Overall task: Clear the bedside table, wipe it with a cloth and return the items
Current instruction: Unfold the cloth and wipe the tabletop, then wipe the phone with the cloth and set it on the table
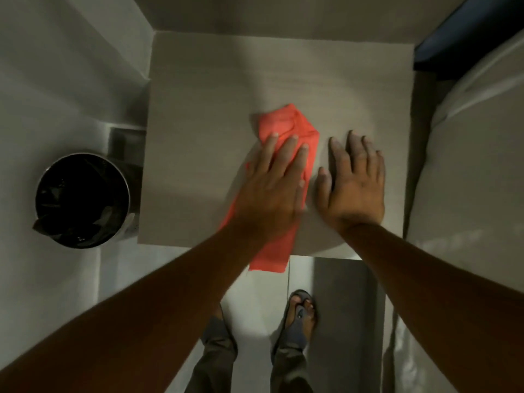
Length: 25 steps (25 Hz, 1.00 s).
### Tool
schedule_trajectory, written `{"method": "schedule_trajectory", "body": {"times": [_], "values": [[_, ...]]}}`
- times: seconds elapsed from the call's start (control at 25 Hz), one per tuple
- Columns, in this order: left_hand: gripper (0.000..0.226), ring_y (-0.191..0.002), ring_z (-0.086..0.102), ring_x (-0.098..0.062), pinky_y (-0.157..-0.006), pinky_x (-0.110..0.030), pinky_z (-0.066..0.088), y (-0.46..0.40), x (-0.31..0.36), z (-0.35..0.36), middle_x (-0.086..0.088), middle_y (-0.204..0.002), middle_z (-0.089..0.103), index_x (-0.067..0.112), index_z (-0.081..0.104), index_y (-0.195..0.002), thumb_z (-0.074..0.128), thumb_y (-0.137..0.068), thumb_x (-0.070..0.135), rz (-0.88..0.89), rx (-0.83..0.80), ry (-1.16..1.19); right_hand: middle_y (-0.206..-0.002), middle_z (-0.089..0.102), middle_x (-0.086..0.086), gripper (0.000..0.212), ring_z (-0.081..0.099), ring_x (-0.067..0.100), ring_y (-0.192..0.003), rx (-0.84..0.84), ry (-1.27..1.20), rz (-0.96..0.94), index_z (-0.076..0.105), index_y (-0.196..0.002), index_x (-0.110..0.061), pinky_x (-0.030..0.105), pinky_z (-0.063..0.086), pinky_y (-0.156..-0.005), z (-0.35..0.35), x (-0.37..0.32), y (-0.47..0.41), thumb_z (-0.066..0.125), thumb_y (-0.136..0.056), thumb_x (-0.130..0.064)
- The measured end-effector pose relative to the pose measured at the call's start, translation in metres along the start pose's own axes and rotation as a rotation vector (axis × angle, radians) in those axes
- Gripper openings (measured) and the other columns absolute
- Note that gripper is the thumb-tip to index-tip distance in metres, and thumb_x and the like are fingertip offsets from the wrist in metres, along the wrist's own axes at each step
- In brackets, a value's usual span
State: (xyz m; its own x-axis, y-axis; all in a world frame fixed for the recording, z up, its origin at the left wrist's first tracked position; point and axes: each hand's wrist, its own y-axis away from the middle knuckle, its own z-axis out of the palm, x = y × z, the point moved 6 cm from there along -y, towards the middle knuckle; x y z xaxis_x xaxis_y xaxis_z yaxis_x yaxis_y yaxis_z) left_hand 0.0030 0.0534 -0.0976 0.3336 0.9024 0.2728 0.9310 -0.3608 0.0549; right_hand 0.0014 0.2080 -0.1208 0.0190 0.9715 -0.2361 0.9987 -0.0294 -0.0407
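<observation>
The bedside table (204, 114) has a bare grey-brown top. An orange-red cloth (289, 124) lies on it right of the middle, and its near end hangs over the front edge. My left hand (272, 185) presses flat on the cloth with the fingers stretched out. My right hand (354, 180) rests flat on the bare tabletop just right of the cloth, fingers spread, holding nothing. No other items are on the table.
A round metal bin (82, 199) with a black liner stands on the floor left of the table. The bed with white bedding (467, 165) borders the table on the right. My feet in sandals (300, 316) stand on the pale floor before the table.
</observation>
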Motion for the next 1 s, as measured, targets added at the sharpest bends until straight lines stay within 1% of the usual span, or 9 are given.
{"method": "schedule_trajectory", "body": {"times": [0.16,0.28,0.4,0.48,0.6,0.72,0.84,0.92,1.0], "values": [[0.057,-0.155,0.023,-0.038,-0.123,-0.054,0.023,-0.001,0.004,0.002,-0.012,-0.165,0.035,0.013,0.036,-0.157,0.037,-0.103,0.034,-0.052,-0.073,-0.030,-0.164,0.032,0.019,0.056,0.022,0.037,-0.154,-0.085,-0.004,0.020,0.037,-0.155,-0.017,0.052,0.013,-0.127,-0.005,-0.006,0.000,0.037,-0.102,-0.037],[0.061,-0.158,0.012,-0.034,-0.125,-0.055,0.012,-0.002,0.022,-0.013,-0.006,-0.170,0.022,0.020,0.026,-0.161,0.038,-0.104,0.039,-0.107,-0.214,-0.077,-0.162,0.036,0.019,0.053,0.025,0.033,-0.154,-0.208,-0.195,0.156,0.042,-0.152,-0.009,0.039,0.017,-0.126,-0.054,-0.008,-0.001,0.044,-0.103,-0.028],[0.061,-0.152,0.027,-0.038,-0.121,-0.054,0.016,0.009,0.086,-0.056,-0.011,-0.164,0.036,0.015,0.038,-0.155,0.037,-0.102,0.044,-0.068,-0.107,0.019,-0.137,0.059,0.020,0.039,0.051,0.036,-0.133,0.178,-0.540,0.417,0.061,-0.132,-0.003,0.038,0.039,-0.113,-0.161,0.022,0.017,0.056,-0.095,-0.017],[0.068,-0.141,0.040,-0.041,-0.116,-0.054,0.030,0.010,0.174,-0.082,-0.017,-0.156,0.045,0.007,0.038,-0.153,0.040,-0.096,0.044,0.123,-0.025,0.190,-0.118,0.065,0.015,0.029,0.062,0.031,-0.111,0.528,-0.521,0.503,0.067,-0.118,-0.007,0.036,0.049,-0.100,-0.242,0.074,0.056,0.061,-0.091,-0.014],[0.077,-0.136,0.044,-0.035,-0.112,-0.050,0.037,0.011,0.298,-0.101,-0.016,-0.150,0.048,0.006,0.040,-0.151,0.054,-0.090,0.049,0.403,-0.130,0.365,-0.112,0.061,0.007,0.027,0.059,0.017,-0.101,0.577,-0.414,0.830,0.067,-0.115,-0.011,0.004,0.037,-0.085,-0.304,0.155,0.126,0.066,-0.089,-0.018],[0.084,-0.133,0.044,-0.032,-0.112,-0.045,0.035,-0.016,0.363,-0.097,-0.013,-0.145,0.049,0.008,0.042,-0.146,0.068,-0.081,0.055,0.456,-0.261,0.277,-0.125,0.053,0.005,0.043,0.056,0.017,-0.099,0.300,-0.413,1.128,0.057,-0.127,-0.014,0.009,0.034,-0.069,-0.304,0.211,0.160,0.068,-0.090,-0.032],[0.067,-0.116,0.052,-0.033,-0.098,-0.041,0.042,-0.041,0.385,-0.095,-0.013,-0.125,0.057,0.010,0.055,-0.122,0.078,-0.068,0.043,0.432,-0.310,0.168,-0.127,0.049,0.007,0.065,0.052,0.019,-0.095,0.178,-0.464,1.222,0.049,-0.137,-0.010,0.027,0.045,-0.076,-0.297,0.230,0.153,0.073,-0.086,-0.042],[0.070,-0.105,0.059,-0.031,-0.086,-0.040,0.049,-0.049,0.385,-0.100,-0.010,-0.115,0.061,0.012,0.056,-0.116,0.083,-0.059,0.044,0.403,-0.397,0.235,-0.120,0.064,0.013,0.056,0.066,0.029,-0.094,0.197,-0.606,1.257,0.058,-0.124,-0.004,0.041,0.058,-0.081,-0.295,0.235,0.148,0.076,-0.084,-0.039],[0.072,-0.090,0.068,-0.023,-0.070,-0.036,0.057,-0.052,0.354,-0.106,0.000,-0.102,0.067,0.019,0.057,-0.110,0.086,-0.051,0.048,0.273,-0.503,0.455,-0.101,0.074,0.018,0.041,0.074,0.029,-0.080,0.227,-0.947,1.214,0.065,-0.115,-0.003,0.043,0.063,-0.071,-0.289,0.221,0.139,0.076,-0.088,-0.031]]}}
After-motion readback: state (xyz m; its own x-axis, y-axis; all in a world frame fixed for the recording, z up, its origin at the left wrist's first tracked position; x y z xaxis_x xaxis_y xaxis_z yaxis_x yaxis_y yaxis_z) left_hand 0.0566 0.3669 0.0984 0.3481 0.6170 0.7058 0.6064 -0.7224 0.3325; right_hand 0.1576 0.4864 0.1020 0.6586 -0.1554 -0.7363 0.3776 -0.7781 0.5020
